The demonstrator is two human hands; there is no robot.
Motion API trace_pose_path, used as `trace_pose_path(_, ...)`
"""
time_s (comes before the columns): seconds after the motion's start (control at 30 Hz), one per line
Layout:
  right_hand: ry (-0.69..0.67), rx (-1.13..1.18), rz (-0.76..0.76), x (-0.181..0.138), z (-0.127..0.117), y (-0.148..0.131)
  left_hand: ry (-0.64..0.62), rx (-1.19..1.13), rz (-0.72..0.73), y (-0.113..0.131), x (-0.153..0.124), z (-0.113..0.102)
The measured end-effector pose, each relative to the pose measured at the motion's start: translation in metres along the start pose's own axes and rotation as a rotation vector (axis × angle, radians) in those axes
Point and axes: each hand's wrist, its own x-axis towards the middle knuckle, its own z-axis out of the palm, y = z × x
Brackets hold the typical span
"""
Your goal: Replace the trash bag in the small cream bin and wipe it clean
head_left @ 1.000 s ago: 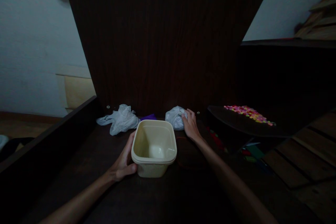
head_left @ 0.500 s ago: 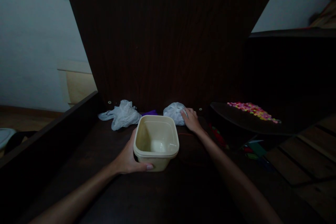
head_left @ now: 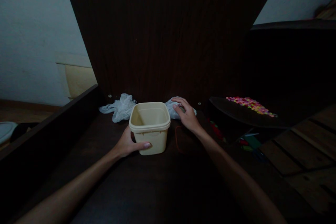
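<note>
A cream plastic tub (head_left: 154,141) stands upright, without a lid, on the dark wooden surface (head_left: 126,189). My left hand (head_left: 128,142) grips its left side, thumb across the front and fingers hidden behind. Behind and to the right of the tub lies a white plastic bag (head_left: 172,106), bunched up. Over that bag is my right hand (head_left: 187,113), its fingers apart and holding nothing; whether the fingertips touch the bag I cannot tell. Another crumpled white plastic bag (head_left: 122,108) rests behind the tub on the left.
A tall dark wooden panel (head_left: 168,42) rises at the back. A low side board (head_left: 52,124) runs along the left. On a dark curved shelf (head_left: 223,110) at the right lie several small pink and yellow pieces (head_left: 252,106). A thin reddish loop (head_left: 177,140) lies right of the tub.
The tub, held in my left hand, has turned from tilted toward me to upright. My right hand has shifted over the right bag, with its fingers spread more.
</note>
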Motion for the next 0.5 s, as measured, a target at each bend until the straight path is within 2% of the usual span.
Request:
trace_pose_path(0.13, -0.005, 0.103, 0.018, 0.009, 0.004, -0.015, -0.045, 0.069, 0.067, 0.0, 0.001, 0.002)
trace_pose_path(0.33, -0.016, 0.535, 0.1, 0.014, 0.009, -0.033, -0.087, 0.111, 0.209, 0.0, 0.003, 0.005)
trace_pose_path(0.5, -0.032, 0.543, 0.091, 0.011, 0.013, -0.041, -0.083, 0.124, 0.231, -0.002, 0.004, 0.004)
